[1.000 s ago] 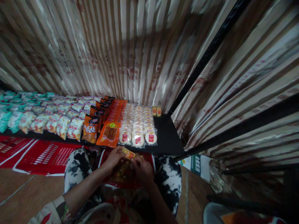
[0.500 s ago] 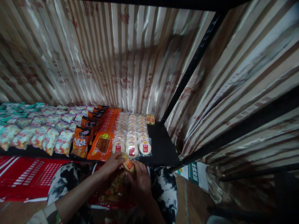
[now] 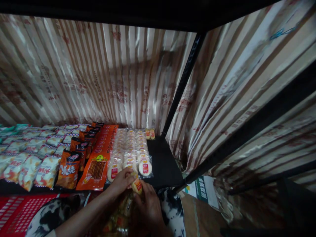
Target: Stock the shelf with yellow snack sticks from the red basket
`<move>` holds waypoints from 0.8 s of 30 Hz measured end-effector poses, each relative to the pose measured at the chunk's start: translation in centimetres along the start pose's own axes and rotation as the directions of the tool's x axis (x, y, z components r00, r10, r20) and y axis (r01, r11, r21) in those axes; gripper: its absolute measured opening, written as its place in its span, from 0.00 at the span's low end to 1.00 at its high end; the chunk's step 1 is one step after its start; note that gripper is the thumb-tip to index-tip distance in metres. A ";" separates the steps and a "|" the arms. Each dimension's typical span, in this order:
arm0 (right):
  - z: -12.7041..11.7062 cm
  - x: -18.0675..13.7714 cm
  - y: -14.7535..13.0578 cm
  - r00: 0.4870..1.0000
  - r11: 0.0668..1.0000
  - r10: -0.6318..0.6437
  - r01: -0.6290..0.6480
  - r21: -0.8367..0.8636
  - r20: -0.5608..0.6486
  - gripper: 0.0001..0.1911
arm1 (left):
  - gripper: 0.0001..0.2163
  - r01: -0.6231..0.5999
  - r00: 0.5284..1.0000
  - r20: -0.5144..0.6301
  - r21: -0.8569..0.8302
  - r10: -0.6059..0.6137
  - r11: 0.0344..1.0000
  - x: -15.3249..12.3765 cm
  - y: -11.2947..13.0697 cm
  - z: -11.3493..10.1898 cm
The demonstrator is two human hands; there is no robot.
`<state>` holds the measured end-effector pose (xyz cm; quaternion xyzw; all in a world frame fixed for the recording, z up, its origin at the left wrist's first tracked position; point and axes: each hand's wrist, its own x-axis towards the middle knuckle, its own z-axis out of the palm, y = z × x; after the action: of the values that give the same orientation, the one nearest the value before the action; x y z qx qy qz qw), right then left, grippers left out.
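Both my hands meet at the front edge of a black shelf [image 3: 161, 164]. My left hand [image 3: 120, 182] and my right hand [image 3: 148, 205] are closed together on a small yellow and red snack packet [image 3: 137, 186]. Below them a clear bag of more small packets [image 3: 118, 219] rests on my lap. Just beyond the packet lie rows of round white cakes in clear wrappers [image 3: 129, 154]. Two small yellow packets [image 3: 150, 134] stand at the back of the shelf.
Left of the cakes lie long orange packs [image 3: 96, 164], dark orange crisp bags [image 3: 70, 168] and rows of white and teal snack bags [image 3: 29, 154]. Striped curtain hangs behind and to the right. A black post [image 3: 182, 85] marks the shelf corner. Red crates [image 3: 17, 212] sit below.
The view has tilted and moved closer to the shelf. Both hands have risen with the small packet from my lap to the shelf's front edge.
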<state>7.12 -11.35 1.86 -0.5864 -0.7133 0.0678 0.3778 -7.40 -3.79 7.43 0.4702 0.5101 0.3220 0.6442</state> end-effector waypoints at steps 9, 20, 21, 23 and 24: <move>-2.6 2.0 1.2 0.996 0.997 0.072 -0.072 -0.006 -0.047 0.23 | 0.19 -0.138 0.989 0.076 0.106 0.130 0.985 2.6 1.6 2.7; -3.9 3.7 4.7 0.982 0.993 0.118 -0.121 -0.012 -0.148 0.20 | 0.10 -0.262 0.965 0.104 0.353 0.241 0.898 5.6 3.6 6.2; -3.9 3.9 5.1 0.979 0.992 0.125 -0.128 -0.009 -0.159 0.20 | 0.09 -0.268 0.963 0.101 0.387 0.248 0.882 5.8 3.9 6.5; -4.0 4.2 5.9 0.975 0.990 0.139 -0.142 -0.005 -0.175 0.20 | 0.09 -0.274 0.961 0.097 0.446 0.259 0.852 6.1 4.6 7.2; -4.0 4.4 6.2 0.973 0.989 0.146 -0.148 -0.002 -0.179 0.20 | 0.09 -0.277 0.960 0.098 0.469 0.262 0.839 6.3 4.9 7.5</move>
<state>14.40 -6.98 3.33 -0.6441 -0.6317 0.0373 0.4297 1.88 1.46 10.01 0.6861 0.4928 0.2665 0.4642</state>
